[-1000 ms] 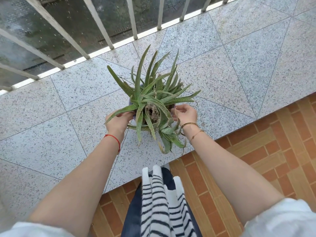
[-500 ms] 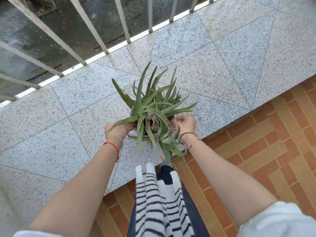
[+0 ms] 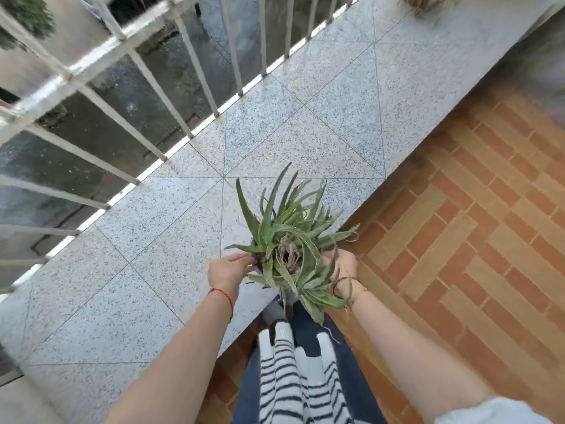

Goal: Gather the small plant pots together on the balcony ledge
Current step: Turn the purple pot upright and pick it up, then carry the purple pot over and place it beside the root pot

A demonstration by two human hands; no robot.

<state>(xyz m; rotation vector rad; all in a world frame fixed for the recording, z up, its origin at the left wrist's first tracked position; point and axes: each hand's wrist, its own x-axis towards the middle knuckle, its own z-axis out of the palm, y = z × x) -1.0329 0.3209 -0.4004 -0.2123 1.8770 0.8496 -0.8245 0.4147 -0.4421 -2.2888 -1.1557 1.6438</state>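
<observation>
The aloe pot, mostly hidden under its leaves, sits low in the frame's centre at the granite ledge's near edge. The left hand and right hand clasp its opposite sides. Bare ledge stretches toward the upper right, railing along its far side.

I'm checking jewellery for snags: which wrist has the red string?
The left wrist: a thin red string circles it. The right wrist has gold bangles instead.

Speckled polished granite ledge, painted metal railing, matt brick-tiled floor.
</observation>
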